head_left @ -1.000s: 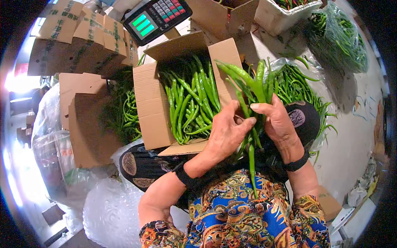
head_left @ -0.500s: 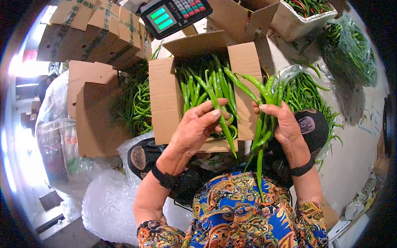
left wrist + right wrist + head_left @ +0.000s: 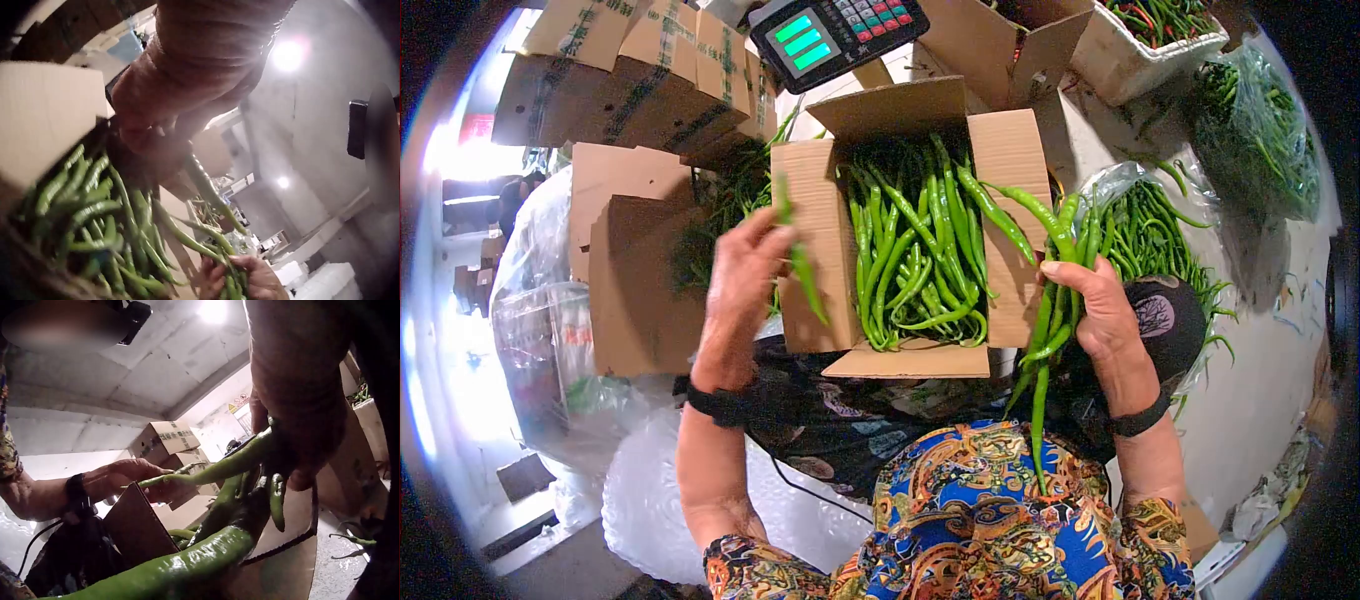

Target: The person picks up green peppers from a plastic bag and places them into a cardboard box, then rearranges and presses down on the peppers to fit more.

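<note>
My left hand [image 3: 738, 285] pinches a single long green chili pepper [image 3: 808, 285], blurred at its upper end, over the left flap of an open cardboard box [image 3: 808, 180]. In the left wrist view the same pepper [image 3: 209, 194] sticks out below the fingers. My right hand [image 3: 1108, 318] grips a bunch of green chili peppers [image 3: 1052, 325] beside the box's right flap. Their tips fan out above and below the thumb, and one hangs down over the patterned shirt. Inside the box lies a layer of green chili peppers [image 3: 915, 250], mostly lengthwise.
A scale with a lit green display [image 3: 802, 42] stands behind the box. Stacked cartons [image 3: 630, 80] are at the back left. On the right lie a heap of peppers on plastic [image 3: 1145, 235] and a bagged lot [image 3: 1260, 130]. A white foam box [image 3: 1140, 65] holds more peppers.
My left hand has come away from the bunch with one pepper and swung left across the box. The right hand keeps its bunch. The head view has shifted slightly.
</note>
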`<state>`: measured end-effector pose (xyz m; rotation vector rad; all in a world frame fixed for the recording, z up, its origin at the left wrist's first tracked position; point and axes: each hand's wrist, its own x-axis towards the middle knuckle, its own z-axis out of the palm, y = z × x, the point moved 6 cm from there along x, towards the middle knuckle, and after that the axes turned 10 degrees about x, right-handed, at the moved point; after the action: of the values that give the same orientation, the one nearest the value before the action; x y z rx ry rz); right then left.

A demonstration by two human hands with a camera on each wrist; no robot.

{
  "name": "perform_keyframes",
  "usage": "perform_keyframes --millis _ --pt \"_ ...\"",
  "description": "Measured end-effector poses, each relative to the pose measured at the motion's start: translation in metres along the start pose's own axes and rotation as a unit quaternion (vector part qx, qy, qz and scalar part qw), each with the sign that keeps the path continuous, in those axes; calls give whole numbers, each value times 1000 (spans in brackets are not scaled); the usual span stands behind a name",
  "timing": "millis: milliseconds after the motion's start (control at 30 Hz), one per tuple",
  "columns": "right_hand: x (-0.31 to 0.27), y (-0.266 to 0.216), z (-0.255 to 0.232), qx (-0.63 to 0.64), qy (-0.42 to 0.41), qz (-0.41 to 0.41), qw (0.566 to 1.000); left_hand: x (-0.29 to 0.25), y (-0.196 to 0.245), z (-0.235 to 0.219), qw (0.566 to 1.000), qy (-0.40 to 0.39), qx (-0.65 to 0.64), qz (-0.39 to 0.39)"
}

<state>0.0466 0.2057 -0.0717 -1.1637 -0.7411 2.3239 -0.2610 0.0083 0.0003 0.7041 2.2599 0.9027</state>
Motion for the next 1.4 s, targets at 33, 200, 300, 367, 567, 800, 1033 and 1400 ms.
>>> perform_keyframes --millis 33,200,300,367,567,800,1033,1400 --pt "-1 0 0 1 2 -1 1000 4 3 -20 988 70 123 63" --pt "-5 -1 5 31 -21 44 998 -1 70 11 938 135 229 221" --pt "0 4 3 37 -29 60 997 1 90 121 934 -20 159 319" --pt "0 5 2 23 -40 60 997 3 85 180 883 -99 295 352" --pt "-3 0 1 28 -23 25 999 6 89 188 942 -179 179 221" --pt "-7 0 1 41 -9 24 999 -35 94 124 926 -235 53 289" --pt "-7 -1 4 106 -35 27 993 14 61 109 961 -71 218 154" --pt "-7 0 7 100 -42 29 994 44 34 121 977 22 192 88"
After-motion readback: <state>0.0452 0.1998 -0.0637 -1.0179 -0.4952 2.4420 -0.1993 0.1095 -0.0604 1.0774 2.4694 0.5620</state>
